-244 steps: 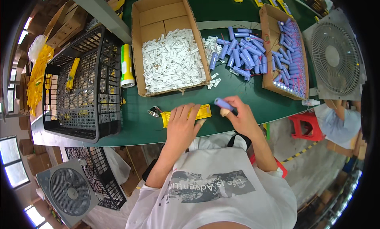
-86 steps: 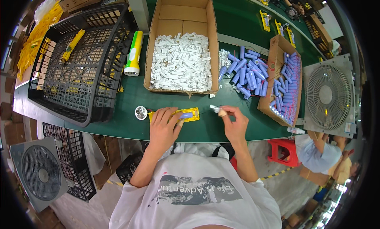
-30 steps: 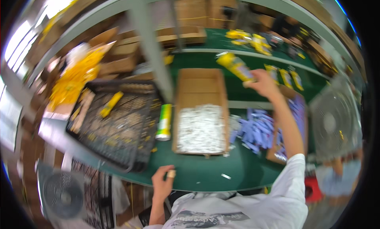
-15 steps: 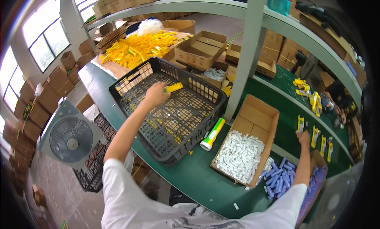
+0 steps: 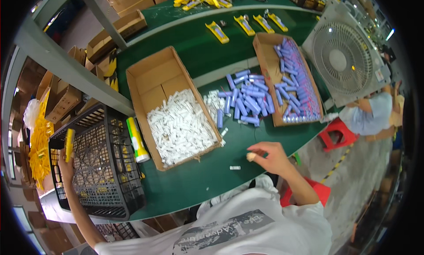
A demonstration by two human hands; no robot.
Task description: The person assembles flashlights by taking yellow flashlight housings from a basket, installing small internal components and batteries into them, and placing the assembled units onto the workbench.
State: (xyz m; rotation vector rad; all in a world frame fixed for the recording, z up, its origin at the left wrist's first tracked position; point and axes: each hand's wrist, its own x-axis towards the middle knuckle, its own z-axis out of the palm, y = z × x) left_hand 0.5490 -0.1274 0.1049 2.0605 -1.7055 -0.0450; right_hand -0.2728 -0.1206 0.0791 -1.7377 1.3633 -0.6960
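At the far left, my left hand [image 5: 66, 167] grips a yellow plastic casing [image 5: 69, 144], held upright over the black plastic crate [image 5: 126, 184]. My right hand [image 5: 273, 159] hovers above the green table near its front edge, fingers loosely curled with a gap between thumb and forefinger and nothing visible in them. A small white piece [image 5: 235, 167] lies on the table to its left. Beyond this hand lies a loose pile of purple cylindrical battery cells [image 5: 249, 99]. Several filled yellow casings, among them one [image 5: 217, 32], lie spaced along the green strip behind.
A cardboard box [image 5: 154, 72] of small white pieces stands mid-table, with a green, yellow and white flashlight [image 5: 138, 141] beside it. Another box [image 5: 263, 52] holds purple cells. A fan [image 5: 340, 56] and red stool [image 5: 339, 133] are at right; a grey post [image 5: 84, 72] rises at left.
My view has swung right. My right hand has left the yellow casing on the green strip and drawn back to the front edge. The left still holds its casing over the crate.
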